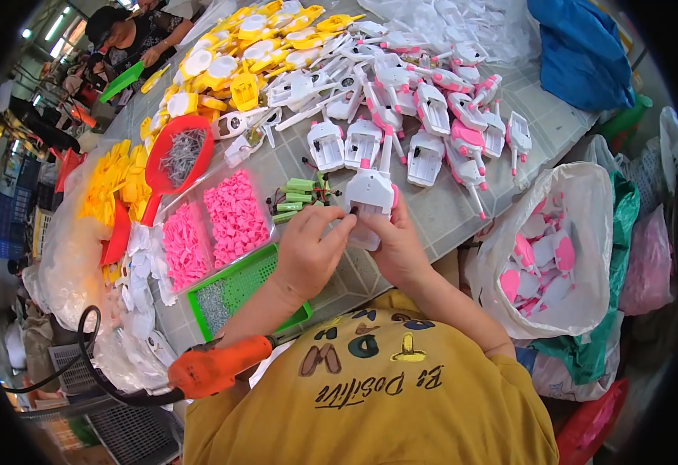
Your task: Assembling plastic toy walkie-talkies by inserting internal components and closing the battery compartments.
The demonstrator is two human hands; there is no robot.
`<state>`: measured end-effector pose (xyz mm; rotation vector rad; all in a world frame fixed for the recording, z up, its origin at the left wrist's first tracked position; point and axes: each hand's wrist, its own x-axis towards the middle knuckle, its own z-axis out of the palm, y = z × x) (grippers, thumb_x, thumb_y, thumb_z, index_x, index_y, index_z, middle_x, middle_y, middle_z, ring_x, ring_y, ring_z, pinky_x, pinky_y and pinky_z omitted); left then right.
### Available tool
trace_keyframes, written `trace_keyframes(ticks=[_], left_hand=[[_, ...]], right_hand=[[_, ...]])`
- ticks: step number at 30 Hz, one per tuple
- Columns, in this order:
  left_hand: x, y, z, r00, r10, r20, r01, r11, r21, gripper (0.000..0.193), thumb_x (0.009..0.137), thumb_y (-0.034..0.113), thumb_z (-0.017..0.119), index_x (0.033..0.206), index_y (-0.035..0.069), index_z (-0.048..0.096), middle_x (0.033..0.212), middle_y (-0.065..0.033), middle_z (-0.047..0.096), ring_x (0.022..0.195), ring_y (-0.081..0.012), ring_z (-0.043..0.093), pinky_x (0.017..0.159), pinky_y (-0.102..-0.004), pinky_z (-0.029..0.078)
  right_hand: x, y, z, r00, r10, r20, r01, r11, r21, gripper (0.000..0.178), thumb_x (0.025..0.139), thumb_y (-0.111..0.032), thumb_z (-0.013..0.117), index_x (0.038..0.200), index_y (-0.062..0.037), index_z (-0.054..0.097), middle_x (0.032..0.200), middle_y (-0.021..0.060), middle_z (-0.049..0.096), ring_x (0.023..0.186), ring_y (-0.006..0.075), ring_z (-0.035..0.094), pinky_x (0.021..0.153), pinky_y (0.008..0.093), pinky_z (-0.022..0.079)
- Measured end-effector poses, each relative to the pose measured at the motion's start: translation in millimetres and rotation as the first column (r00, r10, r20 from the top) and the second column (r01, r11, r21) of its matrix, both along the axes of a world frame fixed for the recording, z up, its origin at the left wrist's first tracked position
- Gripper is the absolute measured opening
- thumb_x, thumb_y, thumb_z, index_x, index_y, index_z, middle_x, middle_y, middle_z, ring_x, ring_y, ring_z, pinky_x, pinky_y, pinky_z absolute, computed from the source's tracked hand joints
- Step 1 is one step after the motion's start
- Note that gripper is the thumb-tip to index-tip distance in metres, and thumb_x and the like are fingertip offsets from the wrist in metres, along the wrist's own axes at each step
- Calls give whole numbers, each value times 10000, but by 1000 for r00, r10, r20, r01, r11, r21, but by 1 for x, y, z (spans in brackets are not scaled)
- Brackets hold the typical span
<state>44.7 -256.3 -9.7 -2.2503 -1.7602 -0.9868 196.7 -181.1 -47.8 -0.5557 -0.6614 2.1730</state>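
Observation:
My right hand (395, 246) grips a white-and-pink plastic toy housing (371, 188) with a long thin neck, its hollow back facing up near the table's front edge. The fingers of my left hand (306, 249) are pinched together at the housing's left side, by a small dark part; what they hold is hidden. Just left of the housing lie several green battery packs (299, 186) with thin wires. Beyond my hands, more white-and-pink housings (426, 157) are heaped, some with hollow backs up. An orange electric screwdriver (219, 367) with a black cord lies near my left forearm.
Pink small parts (236, 205) fill clear trays on the left. A green basket (306, 311) holds tiny metal pieces; a red scoop (153, 184) holds silvery pieces. Yellow parts (219, 66) are piled behind. A white sack (478, 291) of parts stands right. Another person (134, 35) works far left.

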Motion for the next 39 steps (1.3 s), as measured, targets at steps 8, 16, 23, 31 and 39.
trace_keyframes(ticks=[8,16,23,31,39], left_hand=[[11,0,-6,960,83,268,-104,992,65,271,758,7,786,1004,28,675,997,-115,639,919,-317,640,788,-404,535],[13,6,-9,954,121,273,-148,985,84,268,761,12,815,993,16,682,977,-130,650,871,-307,651,758,-388,538],[15,5,-10,945,159,286,-191,978,88,233,749,-4,817,956,17,711,941,-128,674,852,-290,672,736,-367,545],[20,5,-11,937,171,304,-213,971,109,241,719,-26,809,932,29,712,916,-120,681,800,-278,682,710,-362,549],[19,5,-16,937,139,321,-178,980,93,224,743,-3,804,927,42,684,929,-92,654,818,-280,648,699,-370,541]], right_hand=[[-3,-6,2,999,-45,7,45,998,-42,483,961,-35,624,1403,-138,457,1251,43,617,1126,183,626,953,381,524],[-10,-13,-6,995,-98,18,99,994,-47,477,978,-69,629,1414,-136,447,1253,39,610,1121,157,608,949,343,501],[-10,-15,-9,994,-95,61,98,994,-43,459,970,-79,638,1394,-131,470,1230,36,618,1115,158,609,941,339,499],[-9,-7,-5,999,-40,20,42,987,-154,398,909,-44,662,1288,-82,548,1136,36,648,1038,158,639,891,327,520],[-7,-6,-11,997,-38,72,40,999,-19,356,949,-73,635,1296,-57,558,1282,117,673,1072,193,664,937,349,530]])
